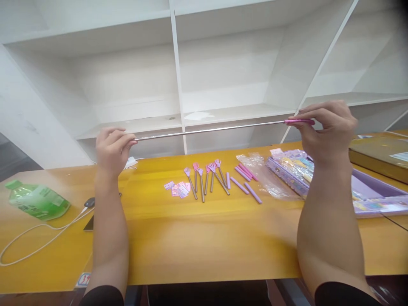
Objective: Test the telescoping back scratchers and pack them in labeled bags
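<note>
An extended telescopic back scratcher (210, 130) is stretched level above the table. My left hand (112, 148) pinches the far tip of its metal rod. At the other end, my right hand (331, 127) has its fingers closed on the pink end. Below the rod lie several shorter back scratchers (212, 168) with pink and purple claw heads and metal stems. Loose purple tubes (254, 192) and pink tubes (248, 172) rest to their right. Small printed cards (181, 190) are piled at the left of the group.
On the left are a green bottle (40, 199), a white cable (41, 244) and a dark phone-like object (89, 223). Clear plastic bags (267, 178) and a purple box (379, 182) are at right, near a cardboard box (379, 155). White shelving (178, 63) stands behind the table.
</note>
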The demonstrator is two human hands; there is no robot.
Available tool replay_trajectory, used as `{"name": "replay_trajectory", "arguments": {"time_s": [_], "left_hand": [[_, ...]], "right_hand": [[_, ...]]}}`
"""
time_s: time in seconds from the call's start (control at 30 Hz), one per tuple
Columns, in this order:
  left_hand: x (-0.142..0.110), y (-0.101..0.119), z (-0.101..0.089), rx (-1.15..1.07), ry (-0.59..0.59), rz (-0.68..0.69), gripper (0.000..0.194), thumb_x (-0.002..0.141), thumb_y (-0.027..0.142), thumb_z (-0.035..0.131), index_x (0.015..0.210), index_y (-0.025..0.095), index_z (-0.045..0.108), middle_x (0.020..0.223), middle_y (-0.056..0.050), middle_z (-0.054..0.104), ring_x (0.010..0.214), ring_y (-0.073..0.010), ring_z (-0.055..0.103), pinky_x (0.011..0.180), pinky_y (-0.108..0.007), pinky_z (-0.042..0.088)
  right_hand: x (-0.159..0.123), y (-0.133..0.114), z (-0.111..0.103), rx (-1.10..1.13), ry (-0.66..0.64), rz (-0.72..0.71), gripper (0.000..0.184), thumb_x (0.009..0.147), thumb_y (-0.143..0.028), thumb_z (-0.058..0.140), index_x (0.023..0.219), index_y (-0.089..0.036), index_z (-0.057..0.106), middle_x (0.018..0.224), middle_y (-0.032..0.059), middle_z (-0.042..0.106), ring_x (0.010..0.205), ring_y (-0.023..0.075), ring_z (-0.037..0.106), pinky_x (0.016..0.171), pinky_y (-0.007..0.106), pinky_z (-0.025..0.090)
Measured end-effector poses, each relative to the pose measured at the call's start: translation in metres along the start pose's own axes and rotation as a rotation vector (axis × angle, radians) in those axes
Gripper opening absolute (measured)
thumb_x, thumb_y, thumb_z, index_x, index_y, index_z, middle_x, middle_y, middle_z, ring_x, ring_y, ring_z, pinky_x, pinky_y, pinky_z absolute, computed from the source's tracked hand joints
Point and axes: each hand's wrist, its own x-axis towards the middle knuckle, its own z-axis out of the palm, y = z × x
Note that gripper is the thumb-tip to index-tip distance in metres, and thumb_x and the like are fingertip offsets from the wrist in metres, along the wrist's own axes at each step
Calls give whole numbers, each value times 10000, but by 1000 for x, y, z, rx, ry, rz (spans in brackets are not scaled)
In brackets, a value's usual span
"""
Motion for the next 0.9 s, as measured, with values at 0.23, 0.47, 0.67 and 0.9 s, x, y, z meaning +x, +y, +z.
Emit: {"name": "replay_trajectory", "arguments": {"time_s": [0.23, 0.47, 0.67, 0.9], "left_hand": [[-6, -17, -3, 14, -37, -80, 326, 1095, 515, 618, 956, 262, 770, 951, -51, 767, 1168, -286, 648, 1067, -504, 496], [-9, -32, 2, -3, -82, -50, 433, 1117, 604, 555, 973, 258, 772, 921, 7, 746, 1103, -208, 607, 990, -459, 486], [-5, -32, -11, 18, -12, 4, 420, 1040, 661, 655, 950, 278, 804, 906, -32, 772, 949, -240, 555, 897, -469, 488], [1, -17, -27, 114, 95, -79, 565, 1000, 792, 605, 940, 250, 754, 861, -51, 665, 943, -252, 519, 962, -484, 445]], "right_hand": [[-7, 32, -8, -40, 112, 5, 298, 902, -491, 780, 724, -255, 744, 758, 54, 728, 804, 239, 662, 781, 409, 535], [-14, 39, -7, -113, 66, 158, 235, 840, -369, 836, 665, -303, 695, 750, 92, 727, 860, 307, 683, 852, 463, 524], [-7, 22, -16, -172, 0, 295, 137, 803, -244, 866, 738, -302, 760, 876, 95, 774, 896, 305, 720, 849, 449, 532], [-1, 18, -24, -244, -19, 301, 325, 711, -11, 942, 890, -277, 891, 941, 105, 834, 936, 295, 781, 790, 400, 552]]}}
